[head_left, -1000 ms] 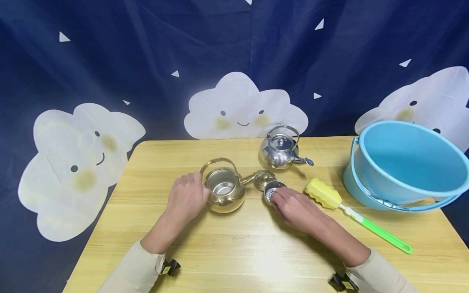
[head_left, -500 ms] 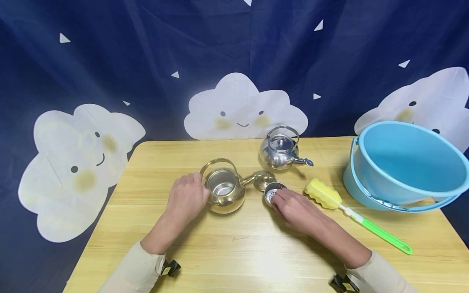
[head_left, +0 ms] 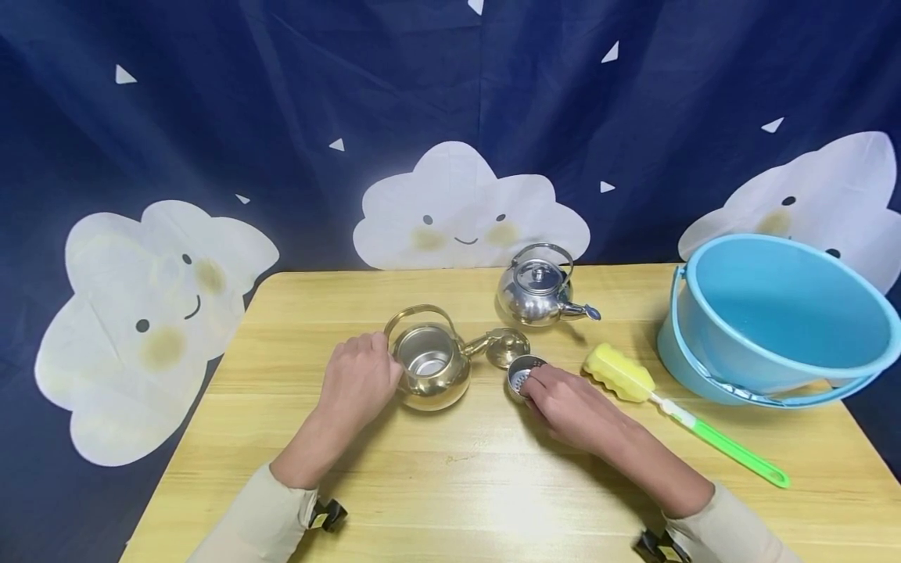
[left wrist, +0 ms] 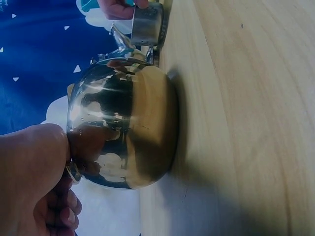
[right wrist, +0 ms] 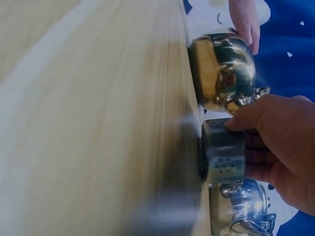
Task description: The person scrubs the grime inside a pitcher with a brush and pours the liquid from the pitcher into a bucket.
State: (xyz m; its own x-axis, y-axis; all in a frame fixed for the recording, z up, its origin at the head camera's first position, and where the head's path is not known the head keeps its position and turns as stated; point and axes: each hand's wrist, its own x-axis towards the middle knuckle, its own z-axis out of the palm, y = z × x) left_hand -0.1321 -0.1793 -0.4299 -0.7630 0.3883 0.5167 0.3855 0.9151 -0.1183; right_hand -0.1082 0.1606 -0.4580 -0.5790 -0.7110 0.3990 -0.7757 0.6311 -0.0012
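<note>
A gold teapot [head_left: 434, 389] stands lidless on the table, its handle raised. My left hand [head_left: 360, 374] grips the handle's left side; in the left wrist view its fingers [left wrist: 69, 212] are curled beside the pot. My right hand [head_left: 572, 403] pinches the rim of a small perforated metal strainer cup [head_left: 519, 377], thumb outside and fingers on the inner side, as the right wrist view shows of the cup [right wrist: 224, 152]. The gold lid [head_left: 508, 348] lies between the teapot's spout and the cup.
A silver teapot [head_left: 533, 301] with its lid on stands behind. Right of the right hand lies a yellow sponge brush [head_left: 619, 372] with a green handle. A blue bucket [head_left: 711, 352] stands at the table's right. A dark blue curtain [head_left: 303, 94] hangs behind.
Both hands keep their hold and place. The strainer cup has tilted very slightly under the right hand; the teapots, lid, brush and bucket stay where they were.
</note>
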